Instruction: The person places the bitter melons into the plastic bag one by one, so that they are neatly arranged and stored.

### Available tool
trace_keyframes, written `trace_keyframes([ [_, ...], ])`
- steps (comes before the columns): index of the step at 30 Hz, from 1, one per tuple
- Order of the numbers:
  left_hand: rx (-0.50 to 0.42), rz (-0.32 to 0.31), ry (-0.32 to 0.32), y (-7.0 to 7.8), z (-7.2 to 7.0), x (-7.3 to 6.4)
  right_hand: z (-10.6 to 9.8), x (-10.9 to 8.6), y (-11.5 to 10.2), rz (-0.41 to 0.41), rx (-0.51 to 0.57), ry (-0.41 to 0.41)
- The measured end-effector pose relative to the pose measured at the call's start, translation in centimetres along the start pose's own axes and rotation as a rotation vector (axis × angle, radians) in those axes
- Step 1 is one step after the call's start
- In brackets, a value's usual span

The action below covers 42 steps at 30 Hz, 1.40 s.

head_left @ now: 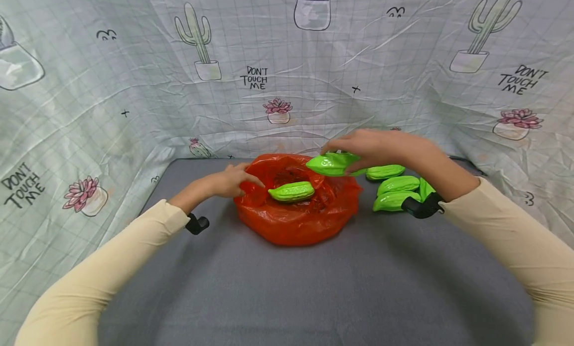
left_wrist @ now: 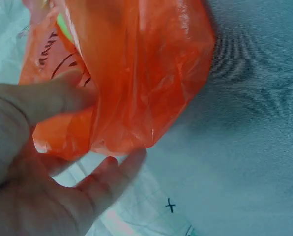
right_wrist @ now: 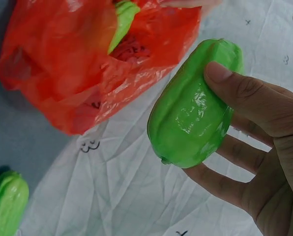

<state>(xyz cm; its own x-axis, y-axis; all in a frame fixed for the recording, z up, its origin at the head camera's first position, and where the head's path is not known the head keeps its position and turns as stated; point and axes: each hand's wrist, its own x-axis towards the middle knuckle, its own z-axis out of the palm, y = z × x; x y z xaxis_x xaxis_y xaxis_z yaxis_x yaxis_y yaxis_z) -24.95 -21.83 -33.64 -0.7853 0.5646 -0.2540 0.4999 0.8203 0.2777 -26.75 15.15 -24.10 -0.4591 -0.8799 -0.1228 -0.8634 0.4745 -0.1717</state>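
Observation:
A red plastic bag (head_left: 293, 229) stands with its mouth spread on the grey table. One bright green ridged gourd (head_left: 292, 192) lies at its opening. My left hand (head_left: 230, 180) is at the bag's left rim; in the left wrist view the thumb lies on the inner side and the fingers behind, holding the film. Above the bag's right side, my right hand (head_left: 372, 147) grips another glossy green gourd (right_wrist: 193, 108), thumb on one face and fingers beneath. That gourd is clear of the bag. The bag's lower inside is hidden.
To the right of the bag, several green gourds (head_left: 398, 184) lie close together on the table, partly hidden by my right forearm. A white cloth (head_left: 233, 106) with cactus drawings hangs behind and at both sides of the grey table (head_left: 287, 291).

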Motion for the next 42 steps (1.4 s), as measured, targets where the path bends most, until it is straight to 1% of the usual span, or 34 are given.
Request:
trace_keyframes([
  [3, 0.02, -0.018, 0.002, 0.0, 0.4, 0.3, -0.1, 0.4, -0.3, -0.002, 0.003, -0.008],
  [6, 0.007, -0.062, 0.011, 0.0, 0.7, 0.5, -0.2, 0.9, -0.5, -0.01, 0.004, -0.015],
  [9, -0.001, -0.092, 0.01, 0.0, 0.7, 0.6, -0.2, 1.2, -0.6, -0.017, 0.002, -0.023],
  [11, -0.002, -0.11, -0.011, 0.0, 0.5, 0.5, -0.2, 1.4, -0.6, -0.02, -0.005, -0.028],
  [13, 0.001, -0.121, -0.05, 0.0, 0.3, 0.4, -0.3, 1.6, -0.6, -0.02, -0.004, -0.032],
  [17, 0.003, -0.116, -0.121, -0.2, -0.2, 0.1, -0.4, 1.9, -0.7, -0.027, -0.002, -0.036],
  [20, -0.015, -0.11, -0.145, -0.2, -0.3, -0.1, -0.4, 2.3, -0.8, -0.037, 0.0, -0.039],
  [23, -0.048, -0.109, -0.152, -0.4, -0.3, -0.3, -0.4, 2.7, -0.9, -0.041, -0.004, -0.044],
  [25, -0.087, -0.109, -0.143, -0.7, -0.1, -0.3, -0.4, 3.0, -0.9, -0.04, -0.006, -0.048],
  [26, -0.12, -0.113, -0.135, -0.9, 0.0, -0.4, -0.4, 3.2, -1.0, -0.039, -0.007, -0.051],
  [29, -0.274, -0.111, -0.096, -1.6, 0.5, -0.8, -0.3, 3.7, -1.1, -0.038, -0.006, -0.059],
  [32, -0.449, -0.112, -0.056, -2.3, 1.0, -1.6, -0.3, 4.3, -1.3, -0.032, 0.003, -0.071],
  [33, -0.493, -0.109, -0.048, -2.6, 1.1, -1.8, -0.2, 4.4, -1.4, -0.03, 0.004, -0.075],
  [36, -0.561, -0.107, -0.03, -3.2, 1.6, -2.5, -0.2, 4.7, -1.5, -0.023, 0.01, -0.088],
  [38, -0.586, -0.109, -0.02, -3.5, 1.9, -2.8, -0.2, 4.8, -1.5, -0.022, 0.007, -0.092],
  [39, -0.591, -0.106, -0.016, -3.7, 2.0, -2.9, -0.2, 4.9, -1.5, -0.023, 0.006, -0.093],
  [42, -0.628, -0.123, 0.001, -3.9, 2.3, -2.9, -0.2, 5.1, -1.5, -0.025, 0.005, -0.098],
])
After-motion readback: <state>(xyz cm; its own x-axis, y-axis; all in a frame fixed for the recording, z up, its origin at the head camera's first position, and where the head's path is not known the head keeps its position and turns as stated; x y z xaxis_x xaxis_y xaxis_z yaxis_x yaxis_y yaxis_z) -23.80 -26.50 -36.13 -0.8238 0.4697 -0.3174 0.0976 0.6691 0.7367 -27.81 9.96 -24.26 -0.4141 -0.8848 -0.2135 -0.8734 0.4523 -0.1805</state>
